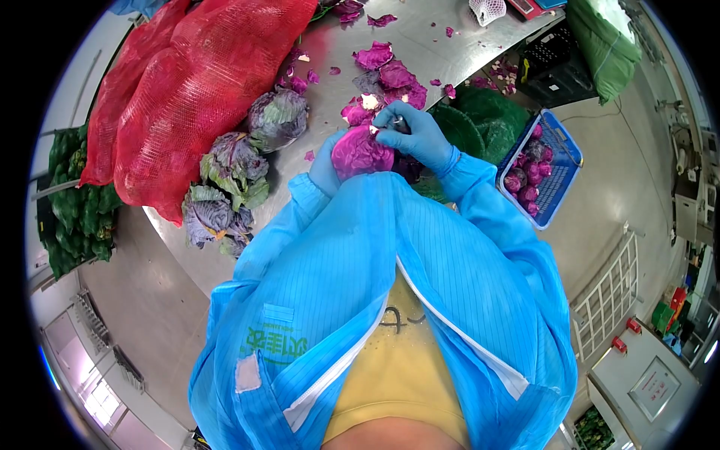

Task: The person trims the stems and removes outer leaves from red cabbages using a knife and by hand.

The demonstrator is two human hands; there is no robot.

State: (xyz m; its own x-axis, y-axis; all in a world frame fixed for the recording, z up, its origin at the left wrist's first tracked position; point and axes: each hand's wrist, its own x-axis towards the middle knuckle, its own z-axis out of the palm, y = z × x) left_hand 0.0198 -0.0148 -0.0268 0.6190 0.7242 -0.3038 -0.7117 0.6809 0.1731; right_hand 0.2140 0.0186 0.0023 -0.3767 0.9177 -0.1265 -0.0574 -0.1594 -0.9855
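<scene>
My left hand (325, 166), in a blue glove, is wrapped round the side of a peeled red cabbage (362, 154) close to my chest. My right hand (420, 139), also gloved in blue, is closed on a small dark tool with a shiny metal part (403, 124); its blade, if it has one, cannot be made out. The right fingertips are beside the cabbage's upper edge, near a small whitish bit (373, 130). Just beyond both hands lies a pile of purple leaves (394, 79) on the metal table (322, 97).
Red mesh sacks (210, 90) fill the table's left. Several unpeeled cabbages (277, 118) line its near left edge. At right are a blue basket (566, 161) holding peeled red cabbages (531, 165), a green mesh sack (491, 120) and a black crate (559, 64).
</scene>
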